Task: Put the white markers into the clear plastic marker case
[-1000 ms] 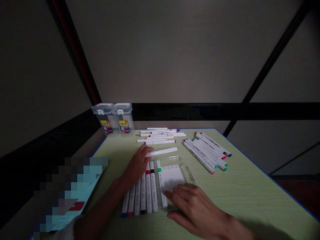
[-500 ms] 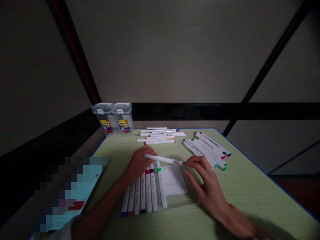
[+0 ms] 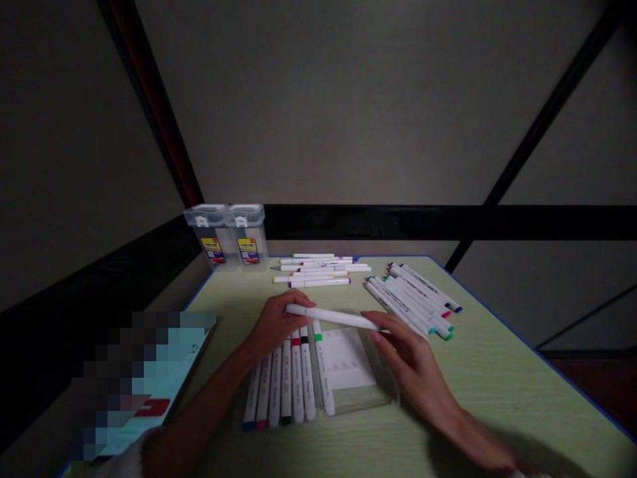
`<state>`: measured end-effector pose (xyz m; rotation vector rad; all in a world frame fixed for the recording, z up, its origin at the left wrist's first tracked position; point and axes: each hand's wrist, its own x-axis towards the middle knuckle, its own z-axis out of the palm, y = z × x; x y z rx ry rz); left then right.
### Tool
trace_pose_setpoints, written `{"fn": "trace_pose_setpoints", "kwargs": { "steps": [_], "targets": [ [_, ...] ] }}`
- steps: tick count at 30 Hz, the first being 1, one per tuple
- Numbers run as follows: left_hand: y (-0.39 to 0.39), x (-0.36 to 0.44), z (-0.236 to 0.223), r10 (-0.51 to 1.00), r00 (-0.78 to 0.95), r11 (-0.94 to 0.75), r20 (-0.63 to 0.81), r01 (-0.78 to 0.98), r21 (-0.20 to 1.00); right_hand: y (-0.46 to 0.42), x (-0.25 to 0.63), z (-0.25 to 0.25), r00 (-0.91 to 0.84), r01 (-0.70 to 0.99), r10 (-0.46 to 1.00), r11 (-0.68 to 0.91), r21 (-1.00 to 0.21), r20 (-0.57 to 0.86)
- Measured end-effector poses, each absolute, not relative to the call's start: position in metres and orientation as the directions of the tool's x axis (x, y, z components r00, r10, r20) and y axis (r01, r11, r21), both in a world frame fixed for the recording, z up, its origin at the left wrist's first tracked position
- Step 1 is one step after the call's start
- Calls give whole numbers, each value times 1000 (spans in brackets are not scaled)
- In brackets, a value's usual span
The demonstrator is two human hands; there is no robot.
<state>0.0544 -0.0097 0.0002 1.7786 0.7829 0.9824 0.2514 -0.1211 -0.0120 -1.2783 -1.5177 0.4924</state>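
A white marker (image 3: 336,317) is held up lengthwise above a clear plastic case (image 3: 368,401). My left hand (image 3: 279,322) pinches it near its left end. At its right end, the fingers of my right hand (image 3: 411,355) close on it from above and below. Several markers (image 3: 276,392) stand side by side in the case's left half, with blue, pink and black ends toward me. A marker with a green band (image 3: 322,368) lies at the left of the other half, beside a white card (image 3: 348,358).
Behind the case lies a pile of loose white markers (image 3: 318,272); another group (image 3: 408,299) lies to the right. Two clear lidded boxes (image 3: 249,239) stand at the back left. A light-blue flat item (image 3: 174,372), partly pixelated, is at the left edge.
My right hand has come up from the case to the marker's right end. The marker has shifted from beyond the case to over it, now held by both hands.
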Motion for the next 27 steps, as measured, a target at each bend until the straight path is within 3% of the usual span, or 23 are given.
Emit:
{"fn": "trace_pose_setpoints", "kwargs": {
  "steps": [4, 10, 27],
  "targets": [
    [-10, 55, 1, 829, 496, -349, 257, 100, 932, -119, 251, -10, 216, 260, 934, 226, -939, 284],
    [-11, 56, 2, 830, 498, -331, 250, 79, 940, -117, 251, -9, 271, 124, 943, 167, -978, 195],
    [-14, 55, 3, 810, 524, -322, 265, 19, 947, -116, 252, -11, 324, 44, 941, 92, -995, 102]
  ]
}}
